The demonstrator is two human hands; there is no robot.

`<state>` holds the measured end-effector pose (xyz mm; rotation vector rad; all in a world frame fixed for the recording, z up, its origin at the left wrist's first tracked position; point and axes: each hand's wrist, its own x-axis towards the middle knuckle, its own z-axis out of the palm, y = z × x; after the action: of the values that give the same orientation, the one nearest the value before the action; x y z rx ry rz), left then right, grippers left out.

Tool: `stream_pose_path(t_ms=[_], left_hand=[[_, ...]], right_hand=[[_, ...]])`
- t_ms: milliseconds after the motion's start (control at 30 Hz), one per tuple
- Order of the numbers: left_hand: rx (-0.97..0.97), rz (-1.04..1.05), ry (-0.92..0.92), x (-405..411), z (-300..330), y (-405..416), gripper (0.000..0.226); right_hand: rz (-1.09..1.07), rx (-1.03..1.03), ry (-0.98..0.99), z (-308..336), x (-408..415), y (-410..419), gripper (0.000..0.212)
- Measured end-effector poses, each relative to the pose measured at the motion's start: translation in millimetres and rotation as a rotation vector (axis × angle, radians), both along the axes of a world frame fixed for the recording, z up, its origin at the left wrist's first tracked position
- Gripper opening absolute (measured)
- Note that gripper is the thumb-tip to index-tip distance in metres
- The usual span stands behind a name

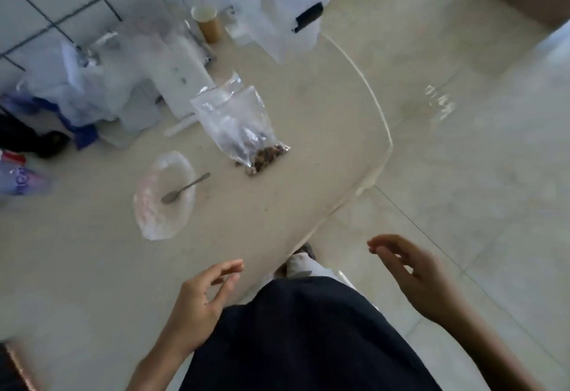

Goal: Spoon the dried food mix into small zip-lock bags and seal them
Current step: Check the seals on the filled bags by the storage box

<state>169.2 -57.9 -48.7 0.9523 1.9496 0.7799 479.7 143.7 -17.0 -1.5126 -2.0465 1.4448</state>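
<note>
Hovering empty with relaxed fingers, both hands, left hand [202, 293] and right hand [413, 270], stay near the body, well apart from the clear plastic zip-lock bag [239, 122] with brown dried mix on the pale glass surface [293, 205]. The step seems between bags; the next move calls for reaching to the metal spoon [185, 188] lying in the clear plastic plate [148, 221].

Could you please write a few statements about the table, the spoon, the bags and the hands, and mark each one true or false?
1. The spoon lies on the pile of small zip-lock bags. True.
2. The left hand holds the spoon. False: it holds nothing, fingers relaxed, near the table's edge.
3. The big clear bag lies on the glass table with brown dried food mix in its lower corner. True.
4. The right hand pinches a small bag. False: it is empty, off to the side of the table.
5. A paper cup stands at the table's far side. True.
</note>
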Motion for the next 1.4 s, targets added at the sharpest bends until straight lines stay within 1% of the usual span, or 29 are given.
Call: stream_pose_path(t_ms=[100,200,333,533,700,800,933,1067,1233,1400], left_hand=[[0.019,-0.067,0.006,-22.0,11.8,29.5,0.022],[0.036,-0.18,0.023,-33.1,18.4,68.5,0.022],[0.047,-0.326,-0.001,-27.0,23.6,119.8,0.025],[0.018,-0.488,0.034,10.4,20.9,182.3,0.023],[0.051,-0.462,0.023,68.7,17.0,253.9,0.024],[0.051,-0.428,-0.005,113.6,15.6,304.5,0.021],[0.066,-0.343,-0.033,168.0,21.9,366.8,0.022],[0.051,-0.271,-0.051,201.8,26.8,403.9,0.02],[0.045,-0.108,-0.066,215.4,18.3,440.6,0.019],[0.076,0.022,-0.096,201.3,0.4,492.5,0.019]], right_hand=[[-0.122,0.034,0.002,12.5,4.8,4.4,0.014],[-0.231,0.091,0.01,25.6,14.4,2.5,0.017],[-0.394,0.159,0.016,31.2,36.4,-5.3,0.019],[-0.586,0.168,0.04,19.0,84.4,11.0,0.019],[-0.672,0.11,0.087,12.8,143.4,62.5,0.018],[-0.637,0.082,0.088,18.2,186.2,109.2,0.019],[-0.497,0.072,0.042,33.0,239.2,190.0,0.02],[-0.352,0.075,-0.011,37.3,271.2,276.4,0.02],[-0.198,0.084,-0.02,34.4,259.2,377.3,0.021],[-0.097,0.085,0.033,23.3,211.2,472.1,0.018]])
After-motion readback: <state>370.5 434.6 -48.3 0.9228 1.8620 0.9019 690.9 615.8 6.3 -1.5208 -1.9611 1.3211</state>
